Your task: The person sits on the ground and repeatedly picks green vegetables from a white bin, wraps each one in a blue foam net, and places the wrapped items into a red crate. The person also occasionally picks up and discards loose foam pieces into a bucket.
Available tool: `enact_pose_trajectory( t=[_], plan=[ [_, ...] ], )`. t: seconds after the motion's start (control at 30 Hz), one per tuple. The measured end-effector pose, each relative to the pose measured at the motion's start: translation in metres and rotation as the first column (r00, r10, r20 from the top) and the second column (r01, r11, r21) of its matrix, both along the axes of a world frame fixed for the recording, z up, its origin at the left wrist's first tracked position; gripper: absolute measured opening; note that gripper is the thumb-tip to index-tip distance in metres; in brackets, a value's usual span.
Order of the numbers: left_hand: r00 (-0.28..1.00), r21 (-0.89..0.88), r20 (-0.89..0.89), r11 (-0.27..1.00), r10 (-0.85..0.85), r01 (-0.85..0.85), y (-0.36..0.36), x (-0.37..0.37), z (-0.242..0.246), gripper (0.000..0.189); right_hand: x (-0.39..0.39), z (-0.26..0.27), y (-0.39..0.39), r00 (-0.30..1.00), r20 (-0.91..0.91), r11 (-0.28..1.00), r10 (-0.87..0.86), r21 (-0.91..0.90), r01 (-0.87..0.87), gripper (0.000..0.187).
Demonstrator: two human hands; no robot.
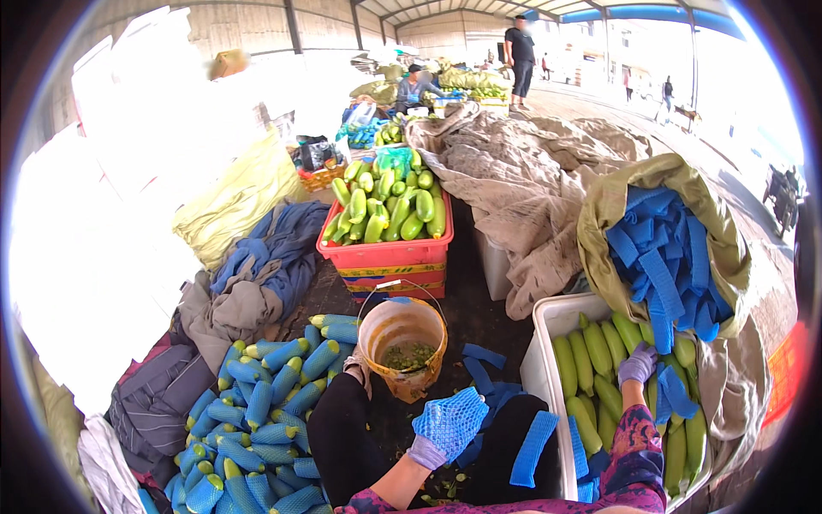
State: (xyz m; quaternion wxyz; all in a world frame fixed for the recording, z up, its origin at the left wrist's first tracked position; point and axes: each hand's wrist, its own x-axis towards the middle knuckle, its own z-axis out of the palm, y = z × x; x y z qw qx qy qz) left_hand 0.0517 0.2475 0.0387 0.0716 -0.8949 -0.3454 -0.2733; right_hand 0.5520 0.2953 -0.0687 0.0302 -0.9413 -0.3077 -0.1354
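My left hand (443, 430), in a purple glove, has a blue foam mesh sleeve (451, 416) stretched over its fingers. Reaching into a white crate (543, 360) of green zucchini (597, 350), my right hand (638, 365), gloved in purple, touches the upper zucchini; its fingertips are partly hidden, so a grip cannot be made out. Flat blue sleeves (674, 393) lie on the crate beside it, and another (534, 450) rests on my dark-clad leg. At the lower left is a heap of zucchini in blue mesh sleeves (259, 405).
A dirty bucket (402, 340) with green trimmings stands between my knees and a red crate (385, 252) piled with zucchini. An olive sack (597, 225) of blue sleeves leans over the white crate. Brown cloth (514, 173) lies behind. Farther off, one person sits and another (520, 51) stands.
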Motion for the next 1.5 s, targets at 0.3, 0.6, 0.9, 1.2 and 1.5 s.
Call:
enact_pose_trajectory(
  t=[0.3, 0.6, 0.9, 1.2, 1.5],
  plan=[
    [0.846, 0.327, -0.325, 0.889, 0.424, -0.320, 0.063, -0.031, 0.017, 0.009, 0.025, -0.010, 0.014, 0.994, -0.002, 0.966, -0.106, -0.236, 0.102, 0.058],
    [0.923, -0.127, 0.312, 0.972, 0.227, -0.196, 0.238, -0.073, 0.065, 0.057, 0.027, -0.013, -0.002, 0.978, -0.090, 0.931, -0.187, -0.334, 0.147, 0.100],
    [-0.348, 0.103, 0.829, 0.490, 0.439, 0.865, 0.278, -0.055, 0.116, 0.066, 0.057, -0.027, -0.010, 0.944, -0.326, 0.979, 0.055, -0.169, -0.116, 0.113],
    [0.675, -0.236, 0.724, 0.868, -0.143, 0.436, 0.129, -0.018, 0.061, 0.060, -0.033, 0.022, -0.025, -0.178, -0.842, 0.681, 0.509, 0.268, 0.682, 0.041],
    [0.935, -0.233, 0.222, 0.916, -0.277, 0.327, -0.010, 0.052, 0.050, 0.035, -0.209, 0.163, -0.126, -0.499, -0.678, 0.827, 0.539, 0.538, 0.162, 0.038]
  ],
)
